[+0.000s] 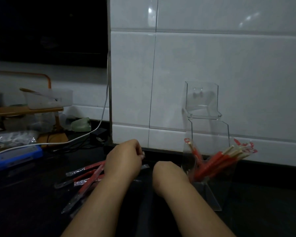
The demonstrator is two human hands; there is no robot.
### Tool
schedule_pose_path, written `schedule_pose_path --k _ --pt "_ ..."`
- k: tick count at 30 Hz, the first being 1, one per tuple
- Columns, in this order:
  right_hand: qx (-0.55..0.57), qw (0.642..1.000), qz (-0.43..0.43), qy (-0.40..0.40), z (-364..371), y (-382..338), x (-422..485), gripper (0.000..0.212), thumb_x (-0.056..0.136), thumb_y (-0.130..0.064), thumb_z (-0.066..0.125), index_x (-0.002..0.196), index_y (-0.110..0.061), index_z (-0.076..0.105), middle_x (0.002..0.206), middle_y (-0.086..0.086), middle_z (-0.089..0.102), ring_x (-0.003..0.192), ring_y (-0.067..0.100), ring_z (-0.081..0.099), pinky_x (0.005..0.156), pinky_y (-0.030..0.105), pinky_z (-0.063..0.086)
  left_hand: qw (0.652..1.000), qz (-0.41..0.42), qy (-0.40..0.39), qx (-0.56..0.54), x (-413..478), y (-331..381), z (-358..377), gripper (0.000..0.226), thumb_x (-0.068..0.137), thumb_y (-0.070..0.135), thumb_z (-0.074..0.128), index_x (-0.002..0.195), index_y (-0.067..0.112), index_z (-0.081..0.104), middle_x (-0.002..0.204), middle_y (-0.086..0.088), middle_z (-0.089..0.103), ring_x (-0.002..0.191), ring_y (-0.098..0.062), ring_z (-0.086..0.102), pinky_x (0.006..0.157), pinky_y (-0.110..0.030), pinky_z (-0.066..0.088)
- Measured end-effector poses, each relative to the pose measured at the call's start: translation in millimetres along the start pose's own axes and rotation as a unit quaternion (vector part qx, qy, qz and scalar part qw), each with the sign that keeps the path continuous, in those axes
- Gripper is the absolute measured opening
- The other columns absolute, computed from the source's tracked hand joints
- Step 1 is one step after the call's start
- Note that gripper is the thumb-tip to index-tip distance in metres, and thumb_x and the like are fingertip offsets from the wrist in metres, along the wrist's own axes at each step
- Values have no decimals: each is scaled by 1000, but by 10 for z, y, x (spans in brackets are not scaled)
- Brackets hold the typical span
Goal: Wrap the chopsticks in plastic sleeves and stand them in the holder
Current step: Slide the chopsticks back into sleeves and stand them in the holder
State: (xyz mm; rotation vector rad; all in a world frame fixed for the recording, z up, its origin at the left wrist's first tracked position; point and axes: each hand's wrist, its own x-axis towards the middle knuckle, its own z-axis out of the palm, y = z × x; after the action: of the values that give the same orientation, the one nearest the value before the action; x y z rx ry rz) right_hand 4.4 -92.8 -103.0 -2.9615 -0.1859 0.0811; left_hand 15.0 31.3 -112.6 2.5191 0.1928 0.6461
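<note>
On the dark counter my left hand (123, 158) has its fingers curled, and the clear end of a plastic sleeve (144, 166) sticks out from under it toward my right hand. My right hand (167, 175) is bent downward just right of it, its fingers hidden behind the back of the hand. A loose pile of red and clear sleeves (85, 178) lies to the left under my left forearm. Right of my right hand stands a clear acrylic holder (229, 182) with several wrapped chopsticks (217, 161) leaning in it, wooden tips up.
A white tiled wall (212, 65) rises directly behind the holder. At the left are a white cable (85, 135), a blue device (19, 155), crinkled plastic bags (10, 137) and a wooden rack (24, 109) holding a clear container.
</note>
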Motion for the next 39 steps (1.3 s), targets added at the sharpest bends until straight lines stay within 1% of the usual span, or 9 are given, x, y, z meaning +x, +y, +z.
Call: schedule_pose_path --k 9,16,19,24,27,30,34,37,39 --pt "20 999 26 -11 42 36 90 35 94 -11 55 129 -10 59 132 14 58 120 31 58 94 35 48 993 -21 33 -112 -12 51 -36 19 80 26 79 77 25 61 72 13 62 77 -8 60 66 -25 40" --pt "69 997 15 22 85 23 80 39 91 -19 60 127 -14 47 129 11 58 119 31 57 89 35 46 972 -15 23 -231 -20 84 -46 22 79 19 82 92 28 67 76 6 69 75 -8 66 66 -22 50" --pt "119 988 -27 90 -13 8 33 35 89 -15 57 121 -20 44 116 10 62 107 31 60 81 35 46 955 -6 64 -290 -17 101 -59 20 78 16 82 84 27 67 74 5 69 70 -4 65 62 -15 47" --pt "217 953 -86 191 -168 -14 -48 9 87 -19 54 96 -22 55 95 4 59 84 23 56 70 32 47 921 32 158 -354 1 109 -81 21 81 16 79 72 32 67 71 14 69 69 3 63 64 -10 46" --pt "272 929 -87 237 -209 0 -64 15 86 -18 54 98 -23 61 97 -3 60 88 18 57 75 30 49 899 45 185 -395 -9 130 -117 22 85 15 76 76 35 69 73 15 70 71 3 62 65 -9 46" --pt "277 919 -90 267 -196 12 -40 28 87 -5 52 102 -25 63 102 -4 63 96 17 57 80 26 45 886 60 246 -388 -18 124 -177 28 86 17 75 77 42 67 82 11 67 75 5 59 69 -8 42" --pt "247 928 -93 262 -153 49 10 37 84 5 52 96 -28 62 95 -3 61 89 18 56 74 27 45 839 -2 264 -477 -1 100 -209 18 89 21 72 84 38 69 86 8 71 78 0 64 71 -14 50" --pt "188 943 -119 246 -128 75 33 31 82 3 51 94 -24 60 89 -2 60 83 19 54 68 28 43 811 -59 279 -511 24 75 -203 11 94 24 66 88 33 68 89 8 70 84 -5 66 78 -24 54" --pt "193 945 -132 230 -109 75 38 24 86 -1 51 93 -23 57 88 -1 60 82 20 56 67 30 46 787 -105 292 -533 63 40 -195 10 97 25 63 90 31 65 88 8 67 79 -8 62 72 -27 52"
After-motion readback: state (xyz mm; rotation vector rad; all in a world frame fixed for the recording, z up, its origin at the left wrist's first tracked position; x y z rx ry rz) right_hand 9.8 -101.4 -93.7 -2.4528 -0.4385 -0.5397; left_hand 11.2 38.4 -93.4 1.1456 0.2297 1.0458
